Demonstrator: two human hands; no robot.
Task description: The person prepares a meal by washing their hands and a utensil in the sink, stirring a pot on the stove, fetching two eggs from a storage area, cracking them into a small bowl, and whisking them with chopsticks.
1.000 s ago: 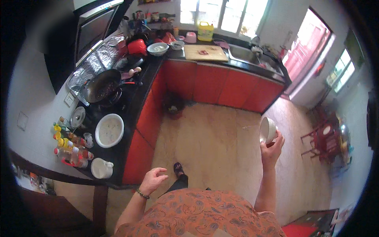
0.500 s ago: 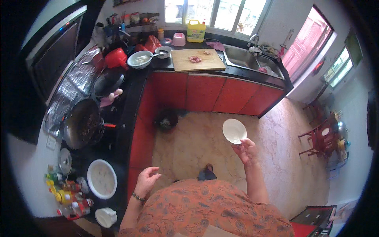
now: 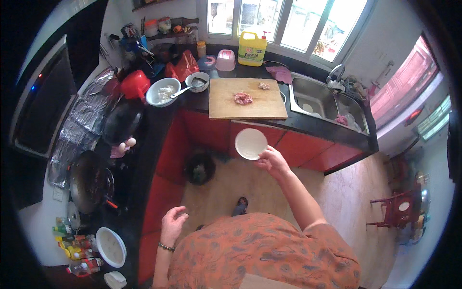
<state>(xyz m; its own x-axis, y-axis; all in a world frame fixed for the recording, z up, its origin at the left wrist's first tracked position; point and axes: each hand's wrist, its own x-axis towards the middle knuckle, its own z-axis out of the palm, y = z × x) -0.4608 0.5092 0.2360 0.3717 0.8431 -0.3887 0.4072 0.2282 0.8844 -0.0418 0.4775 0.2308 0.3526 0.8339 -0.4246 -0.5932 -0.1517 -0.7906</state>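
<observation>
A white bowl point(image 3: 251, 144) is held by its rim in my right hand point(image 3: 273, 162), fingers pinched on the edge, in front of the red cabinets. My left hand point(image 3: 173, 223) hangs low beside the left counter with fingers apart and nothing in it. Beyond the bowl, a wooden cutting board point(image 3: 226, 103) lies on the far counter, bearing a pile of raw meat point(image 3: 243, 98) and a smaller heap of pale pieces point(image 3: 263, 86). Left of the board stand a white bowl with pale food point(image 3: 164, 92) and a smaller bowl point(image 3: 203, 85) with a spoon.
A double sink point(image 3: 313, 98) is set at the far right. On the left counter are a wok point(image 3: 89, 180), a dark pan point(image 3: 122, 123), two eggs point(image 3: 127, 144), a large white basin point(image 3: 111, 247) and several bottles point(image 3: 84, 267). A dark bin point(image 3: 199, 168) stands in the floor corner.
My right hand has carried the bowl left and forward, toward the cutting board. The view has come closer to the far counter. My left hand stays free.
</observation>
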